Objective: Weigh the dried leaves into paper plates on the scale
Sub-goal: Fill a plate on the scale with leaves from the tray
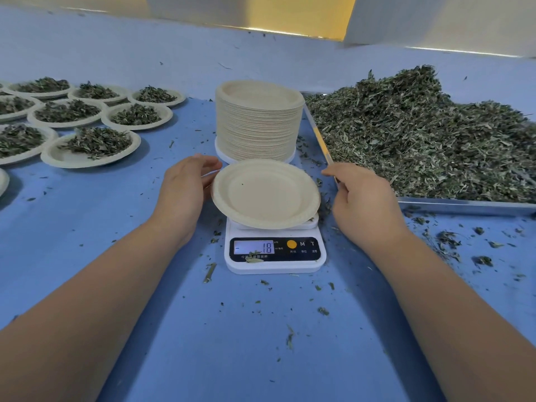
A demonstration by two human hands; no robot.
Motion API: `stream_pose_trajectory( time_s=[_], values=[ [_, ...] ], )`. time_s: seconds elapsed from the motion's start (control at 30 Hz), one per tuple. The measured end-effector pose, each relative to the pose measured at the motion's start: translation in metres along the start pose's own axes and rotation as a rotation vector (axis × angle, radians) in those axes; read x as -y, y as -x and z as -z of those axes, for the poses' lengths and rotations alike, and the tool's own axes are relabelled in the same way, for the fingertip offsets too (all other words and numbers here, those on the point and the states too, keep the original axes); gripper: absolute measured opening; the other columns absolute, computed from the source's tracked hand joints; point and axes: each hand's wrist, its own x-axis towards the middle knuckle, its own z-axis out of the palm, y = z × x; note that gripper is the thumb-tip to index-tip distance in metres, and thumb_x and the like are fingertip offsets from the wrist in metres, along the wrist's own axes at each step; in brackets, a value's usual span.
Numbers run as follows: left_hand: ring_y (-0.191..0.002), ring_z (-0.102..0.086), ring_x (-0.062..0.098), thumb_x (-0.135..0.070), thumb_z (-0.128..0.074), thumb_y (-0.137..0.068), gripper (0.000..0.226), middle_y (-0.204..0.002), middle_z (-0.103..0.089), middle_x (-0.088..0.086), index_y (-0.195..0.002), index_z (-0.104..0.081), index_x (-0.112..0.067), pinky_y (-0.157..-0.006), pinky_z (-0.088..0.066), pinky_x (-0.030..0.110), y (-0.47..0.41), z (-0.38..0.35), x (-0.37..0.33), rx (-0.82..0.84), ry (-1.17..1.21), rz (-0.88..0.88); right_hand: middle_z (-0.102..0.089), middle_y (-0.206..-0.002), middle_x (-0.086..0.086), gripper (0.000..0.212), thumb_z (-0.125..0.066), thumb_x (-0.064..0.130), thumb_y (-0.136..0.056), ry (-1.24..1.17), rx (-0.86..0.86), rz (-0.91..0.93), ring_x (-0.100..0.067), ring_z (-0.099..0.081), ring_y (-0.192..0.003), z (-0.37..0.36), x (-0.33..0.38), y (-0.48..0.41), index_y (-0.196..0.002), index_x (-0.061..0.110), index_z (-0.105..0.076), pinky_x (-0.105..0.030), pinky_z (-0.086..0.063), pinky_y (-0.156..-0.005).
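- An empty beige paper plate (265, 192) sits on the white digital kitchen scale (275, 256) in the middle of the blue bench (116, 242). It lies off-centre toward 10 o'clock, so the platform shows beneath its 4 o'clock edge.
- The left hand (185, 187) is at the plate's 9 o'clock rim, fingers nearly straight and holding nothing. Whether the fingertips actually touch the rim is hard to tell.
- The right hand (362, 198) hovers at 3 o'clock of the plate with fingers loosely curled and empty, just beside the near corner of the metal tray (464, 206).
- The heap of dried green leaves (420, 134) fills that tray at 2 o'clock. A tall stack of spare paper plates (258, 120) stands at 12 o'clock, and filled plates of leaves (92, 143) cluster at 10 o'clock.
- Risk: the plate overhangs, so a handful dropped on its far-left side could tip it or spill leaves.
- Risk: the display (254, 246) shows 18 with a dash in front, so without zeroing the portion may weigh wrong.
- Risk: a stray leaf lies on the display's lower edge and could hide a digit.
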Motion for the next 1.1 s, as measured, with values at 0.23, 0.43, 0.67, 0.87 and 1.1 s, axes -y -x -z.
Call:
stream_pose_trajectory(
  time_s=[0.23,0.43,0.67,0.87,1.1],
  values=[
    [-0.102,-0.074,0.014,-0.032,-0.043,-0.105,0.034,-0.108,-0.078,0.000,-0.103,-0.073,-0.015,-0.094,-0.058,0.035,0.001,0.001,0.000,0.012,-0.024,0.010,-0.066,-0.129,-0.007,0.043,-0.048,-0.002,-0.094,-0.006,0.004,-0.027,-0.029,-0.057,-0.120,-0.002,0.001,0.000,-0.130,0.011,-0.065,-0.038,-0.047,-0.100],
    [-0.104,-0.073,0.013,-0.034,-0.045,-0.105,0.033,-0.106,-0.079,-0.005,-0.100,-0.075,-0.020,-0.104,-0.054,0.043,0.003,0.000,-0.002,0.027,-0.070,0.009,-0.068,-0.123,-0.007,0.036,-0.049,0.006,-0.098,-0.014,-0.017,-0.056,-0.028,-0.058,-0.116,-0.002,-0.001,0.000,-0.130,0.012,-0.065,-0.038,-0.050,-0.095],
    [-0.102,-0.074,0.013,-0.034,-0.045,-0.105,0.034,-0.105,-0.079,-0.003,-0.104,-0.074,-0.017,-0.100,-0.057,0.038,0.001,0.001,0.001,0.040,-0.042,0.011,-0.068,-0.098,-0.003,0.034,-0.048,0.032,-0.102,0.076,0.012,-0.117,-0.023,-0.056,-0.084,0.002,-0.011,-0.010,-0.127,0.016,-0.063,-0.035,-0.045,-0.070],
    [-0.102,-0.073,0.011,-0.035,-0.046,-0.099,0.033,-0.106,-0.079,-0.005,-0.104,-0.076,-0.020,-0.095,-0.058,0.034,0.000,0.001,0.002,0.062,-0.072,0.001,-0.062,-0.091,-0.004,0.058,-0.021,0.067,-0.100,0.433,0.304,-0.315,-0.031,-0.058,-0.091,0.000,-0.019,-0.031,-0.107,0.021,-0.057,-0.044,-0.042,-0.079],
    [-0.100,-0.074,0.011,-0.034,-0.045,-0.099,0.034,-0.103,-0.079,-0.007,-0.100,-0.076,-0.022,-0.086,-0.057,0.030,0.000,0.000,0.001,0.057,-0.084,0.000,-0.056,-0.079,-0.006,0.057,-0.023,0.066,-0.101,0.344,0.341,-0.340,-0.023,-0.053,-0.070,-0.001,-0.022,-0.038,-0.085,0.017,-0.048,-0.034,-0.038,-0.059]
  ],
)
